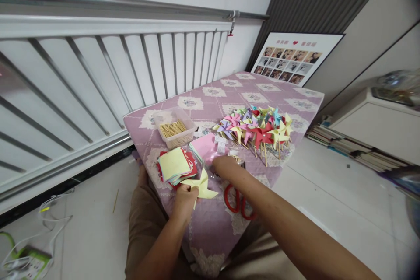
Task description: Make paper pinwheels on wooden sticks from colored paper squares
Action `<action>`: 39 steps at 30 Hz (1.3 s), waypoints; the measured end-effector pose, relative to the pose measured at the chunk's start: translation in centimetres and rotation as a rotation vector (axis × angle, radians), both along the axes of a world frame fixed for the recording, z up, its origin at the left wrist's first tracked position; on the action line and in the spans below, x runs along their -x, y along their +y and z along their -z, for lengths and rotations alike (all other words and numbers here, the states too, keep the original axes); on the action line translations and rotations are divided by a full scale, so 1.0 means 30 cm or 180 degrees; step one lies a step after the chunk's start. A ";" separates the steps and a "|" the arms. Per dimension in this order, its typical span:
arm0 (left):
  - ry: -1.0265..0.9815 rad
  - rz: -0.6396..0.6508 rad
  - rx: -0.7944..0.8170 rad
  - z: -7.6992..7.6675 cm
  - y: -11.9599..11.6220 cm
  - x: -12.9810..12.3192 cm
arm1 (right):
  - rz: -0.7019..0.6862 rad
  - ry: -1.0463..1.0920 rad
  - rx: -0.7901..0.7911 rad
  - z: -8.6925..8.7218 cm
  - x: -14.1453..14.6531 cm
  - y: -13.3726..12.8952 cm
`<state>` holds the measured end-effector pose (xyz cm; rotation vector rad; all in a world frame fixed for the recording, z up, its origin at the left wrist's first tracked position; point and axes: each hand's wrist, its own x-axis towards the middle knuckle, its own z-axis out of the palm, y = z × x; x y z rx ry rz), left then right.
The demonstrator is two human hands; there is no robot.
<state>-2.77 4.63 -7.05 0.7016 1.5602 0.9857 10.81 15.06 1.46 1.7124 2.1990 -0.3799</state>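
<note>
My left hand [186, 195] is closed on a pale yellow paper pinwheel [205, 186], its thumb pressed near the centre. My right hand [222, 165] reaches down among small things beside the pink paper sheets [206, 145]; its fingertips are hidden, so what they touch does not show. By it stands a small round tub [234, 154]. Red-handled scissors [233, 199] lie under my right forearm. Left of the pinwheel is a stack of coloured paper squares [175, 164], yellow on top.
A clear plastic box [180, 140] of thin wooden sticks stands at the back left. Many finished pinwheels [260, 129] on sticks are heaped on the right of the purple tablecloth [203, 227]. A white radiator [108, 70] runs along the wall.
</note>
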 end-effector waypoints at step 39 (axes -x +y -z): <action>-0.0096 -0.0037 -0.0476 -0.029 -0.096 -0.019 | 0.2231 0.5449 0.0397 0.090 -0.094 -0.499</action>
